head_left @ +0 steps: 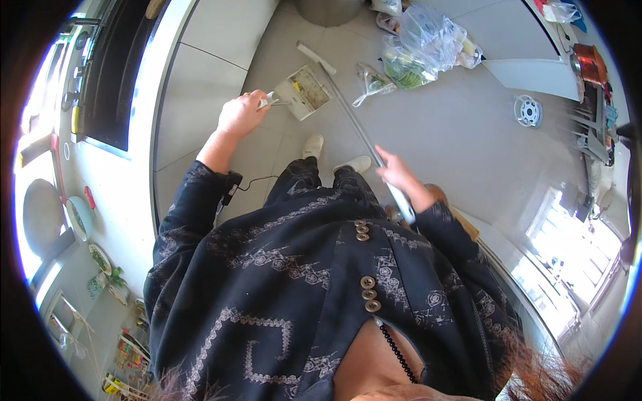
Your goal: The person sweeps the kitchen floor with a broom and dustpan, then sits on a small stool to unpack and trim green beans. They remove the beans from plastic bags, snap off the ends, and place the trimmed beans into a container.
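My left hand (242,115) is closed around the white handle of a dustpan (303,93). The dustpan's pale scoop is by the floor and shows dark dirt and a yellow scrap inside. In my right hand (396,172) is a long broom or squeegee with a grey metal pole (351,111) and a white grip at its near end. Its narrow pale head (316,57) lies at the floor just beyond the dustpan, close to the scoop's far right corner. Whether the head touches the scoop I cannot tell.
Plastic bags with green vegetables (409,65) and a smaller tied bag (373,85) lie on the tiled floor ahead. A round bin (328,10) stands at the far end. White cabinets (205,90) line the left. Farther right sits a small white stool (528,111).
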Tool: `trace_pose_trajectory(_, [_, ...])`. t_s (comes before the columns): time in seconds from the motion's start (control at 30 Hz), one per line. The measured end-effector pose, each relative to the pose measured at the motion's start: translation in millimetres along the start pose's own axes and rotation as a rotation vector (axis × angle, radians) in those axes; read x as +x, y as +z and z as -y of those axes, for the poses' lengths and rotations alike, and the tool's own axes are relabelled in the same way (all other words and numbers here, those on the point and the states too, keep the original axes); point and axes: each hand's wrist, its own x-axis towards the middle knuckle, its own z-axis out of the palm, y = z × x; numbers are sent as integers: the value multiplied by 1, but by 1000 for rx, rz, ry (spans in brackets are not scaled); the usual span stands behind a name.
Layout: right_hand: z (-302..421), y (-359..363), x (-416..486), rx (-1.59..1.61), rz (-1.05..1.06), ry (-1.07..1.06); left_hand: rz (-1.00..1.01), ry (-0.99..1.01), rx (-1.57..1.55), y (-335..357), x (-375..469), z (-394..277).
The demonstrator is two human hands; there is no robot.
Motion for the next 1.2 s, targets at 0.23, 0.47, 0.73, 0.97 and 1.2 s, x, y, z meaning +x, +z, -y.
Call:
trace_pose_trajectory(0.23, [11,-9,73,-149,-31,67,-19,-128,-43,-6,-57,6])
trace_pose_trajectory(0.47, [-25,59,27,275,172,75,-41,-201,-53,8,-92,15])
trace_pose_trajectory(0.73, [-24,31,-21,426,152,20,-63,-172,-107,21,-98,2])
trace_pose_trajectory(0.97, [-23,-31,53,235,-161,-23,-47,-109,-91,26,-63,-18])
trace_pose_trajectory(1.2, [-12,-48,137,290,-277,107,-24,-141,-88,26,-52,-23])
